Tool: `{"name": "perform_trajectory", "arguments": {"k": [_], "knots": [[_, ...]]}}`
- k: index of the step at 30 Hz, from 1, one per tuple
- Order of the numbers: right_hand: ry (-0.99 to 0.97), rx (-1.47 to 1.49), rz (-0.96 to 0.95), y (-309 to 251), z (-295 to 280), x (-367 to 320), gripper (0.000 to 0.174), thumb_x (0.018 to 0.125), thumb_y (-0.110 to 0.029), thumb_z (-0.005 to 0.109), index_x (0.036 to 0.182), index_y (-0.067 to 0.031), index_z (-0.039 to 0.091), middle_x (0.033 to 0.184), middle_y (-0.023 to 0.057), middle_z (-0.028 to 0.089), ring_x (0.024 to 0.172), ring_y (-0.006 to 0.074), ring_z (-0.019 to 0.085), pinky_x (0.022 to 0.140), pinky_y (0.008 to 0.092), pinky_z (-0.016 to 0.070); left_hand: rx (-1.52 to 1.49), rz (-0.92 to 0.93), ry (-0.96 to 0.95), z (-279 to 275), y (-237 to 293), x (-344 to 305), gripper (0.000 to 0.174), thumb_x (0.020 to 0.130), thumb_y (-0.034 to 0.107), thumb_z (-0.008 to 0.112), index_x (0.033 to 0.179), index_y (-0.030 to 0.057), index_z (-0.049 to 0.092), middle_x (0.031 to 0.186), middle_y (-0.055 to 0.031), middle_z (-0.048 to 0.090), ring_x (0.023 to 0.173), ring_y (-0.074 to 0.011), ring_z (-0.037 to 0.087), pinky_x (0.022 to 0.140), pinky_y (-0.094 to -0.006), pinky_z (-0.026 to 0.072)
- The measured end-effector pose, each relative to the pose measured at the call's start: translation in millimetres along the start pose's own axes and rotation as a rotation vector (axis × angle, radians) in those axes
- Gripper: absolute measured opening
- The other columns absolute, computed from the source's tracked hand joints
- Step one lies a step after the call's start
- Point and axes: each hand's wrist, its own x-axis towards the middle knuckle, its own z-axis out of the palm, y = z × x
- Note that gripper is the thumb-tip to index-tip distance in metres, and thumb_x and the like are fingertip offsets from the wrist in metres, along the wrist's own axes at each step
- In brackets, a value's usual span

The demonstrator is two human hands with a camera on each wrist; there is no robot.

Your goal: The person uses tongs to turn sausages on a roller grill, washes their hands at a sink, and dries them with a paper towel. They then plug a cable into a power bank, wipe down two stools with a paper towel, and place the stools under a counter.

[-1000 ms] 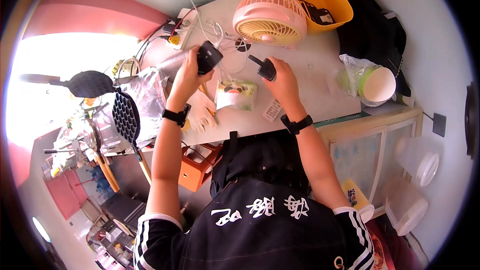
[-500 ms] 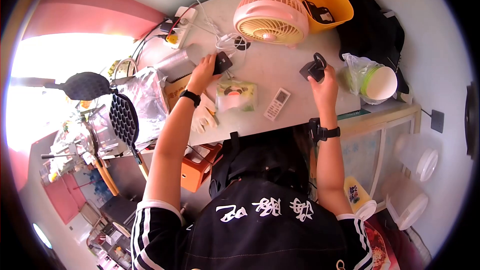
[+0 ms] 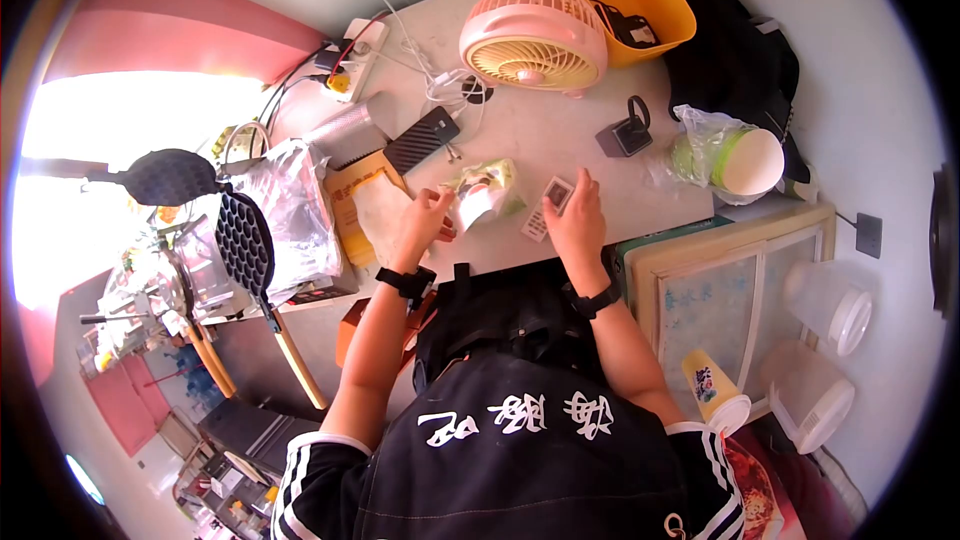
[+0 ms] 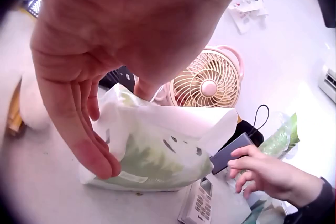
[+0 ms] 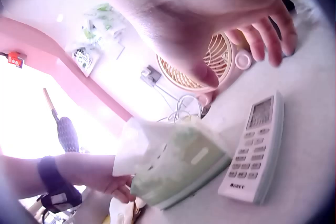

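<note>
At the table's front, my left hand (image 3: 423, 228) has its fingers curled round the left end of a green and white tissue pack (image 3: 486, 192). In the left wrist view the fingers (image 4: 86, 148) lie along the pack (image 4: 157, 155), the thumb at its far side. My right hand (image 3: 578, 225) is over a white remote (image 3: 540, 215), fingers loosely extended; the right wrist view shows a gap between it and the remote (image 5: 253, 150). A dark phone (image 3: 422, 140) lies behind the pack. The dark block with a black loop (image 3: 627, 137) stands at the right.
A pink fan (image 3: 535, 40) and a yellow bin (image 3: 640, 0) stand at the back. Green-rimmed bowls in plastic (image 3: 745, 162) sit at the right. White cables (image 3: 455, 85) trail near the fan. A yellow packet (image 3: 360, 205) lies at the left.
Both hands have let go: the phone lies by the cables, the looped block on the right. The left hand has come forward to the pack, now turned; the right has moved left to the remote.
</note>
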Motion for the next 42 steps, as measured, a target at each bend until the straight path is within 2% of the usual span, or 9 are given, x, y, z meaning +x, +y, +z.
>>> {"name": "perform_trajectory", "arguments": {"k": [7,10,12,15,21,31,35,39,42], "knots": [[-0.310,0.034,0.187,19.9,13.9,-7.9,0.077,0.074,-0.024,0.069,0.135,-0.0061,0.024,0.108,0.0215,0.050,0.089,0.0392,0.060,0.067,0.0452,0.0529,0.032,0.187,-0.025,52.7,60.5,53.4,0.036,0.089,0.030,0.059,0.107,0.0001,0.049,0.076,-0.0134,0.061,0.053,-0.0208,0.062,0.044,-0.0303,0.0535],[-0.283,0.066,0.248,33.1,6.3,-7.4,0.080,0.073,-0.017,0.068,0.136,-0.0065,0.019,0.109,0.0227,0.049,0.091,0.0418,0.059,0.069,0.0462,0.0525,-0.212,0.216,-0.130,72.1,70.6,62.8,0.032,0.090,0.024,0.059,0.111,0.0018,0.050,0.090,-0.0133,0.063,0.070,-0.0181,0.064,0.058,-0.0299,0.0550],[-0.192,0.060,0.229,36.1,-1.0,-8.1,0.078,0.072,-0.013,0.066,0.135,-0.0060,0.021,0.109,0.0224,0.049,0.090,0.0422,0.059,0.070,0.0466,0.0523,-0.274,0.535,-0.014,78.4,69.1,61.3,0.029,0.091,0.018,0.056,0.115,0.0034,0.050,0.103,-0.0105,0.061,0.089,-0.0167,0.060,0.075,-0.0304,0.0511],[-0.095,0.053,0.225,39.4,-8.6,-8.8,0.074,0.072,-0.009,0.064,0.134,-0.0070,0.025,0.115,0.0214,0.048,0.095,0.0428,0.056,0.074,0.0480,0.0505,-0.215,0.645,-0.090,59.5,58.4,17.6,0.029,0.091,0.014,0.055,0.118,0.0049,0.050,0.110,-0.0070,0.059,0.098,-0.0171,0.056,0.083,-0.0320,0.0463],[0.094,-0.151,0.070,52.9,0.7,-17.5,0.062,0.071,-0.005,0.065,0.127,-0.0034,0.038,0.105,0.0177,0.051,0.095,0.0367,0.054,0.076,0.0455,0.0491,0.228,0.630,-0.090,13.7,-16.3,-71.9,0.027,0.085,0.010,0.058,0.111,0.0038,0.054,0.101,-0.0137,0.062,0.090,-0.0276,0.061,0.078,-0.0349,0.0480],[0.164,0.013,-0.046,21.6,13.3,-61.1,0.060,0.071,-0.005,0.066,0.126,-0.0054,0.042,0.102,0.0177,0.051,0.096,0.0361,0.052,0.081,0.0430,0.0461,0.419,0.200,-0.183,-49.9,-199.3,-149.7,0.034,0.084,0.014,0.059,0.116,0.0043,0.053,0.101,-0.0168,0.064,0.093,-0.0308,0.062,0.080,-0.0377,0.0483],[-0.141,0.169,-0.431,-38.3,49.3,-109.1,0.050,0.073,-0.005,0.063,0.122,-0.0074,0.052,0.102,0.0135,0.052,0.096,0.0319,0.052,0.080,0.0386,0.0475,0.360,0.230,-0.163,-79.1,-256.1,-156.7,0.036,0.084,0.014,0.058,0.118,0.0048,0.052,0.107,-0.0183,0.063,0.099,-0.0345,0.060,0.081,-0.0394,0.0481],[-0.134,0.020,-0.597,-53.7,101.9,-131.8,0.050,0.074,-0.004,0.061,0.122,-0.0067,0.053,0.102,0.0138,0.052,0.095,0.0318,0.052,0.080,0.0393,0.0471,0.271,0.126,-0.141,-122.2,-300.8,-171.4,0.038,0.085,0.013,0.058,0.121,0.0050,0.051,0.104,-0.0179,0.064,0.091,-0.0290,0.064,0.077,-0.0369,0.0496],[0.163,-0.128,-0.439,-36.4,100.6,-115.2,0.052,0.073,-0.002,0.062,0.124,-0.0068,0.054,0.101,0.0142,0.054,0.093,0.0325,0.051,0.082,0.0408,0.0457,0.181,0.255,0.050,-153.7,-367.2,-183.7,0.032,0.087,0.011,0.057,0.119,0.0079,0.052,0.093,-0.0119,0.065,0.083,-0.0229,0.064,0.071,-0.0350,0.0505]]}}
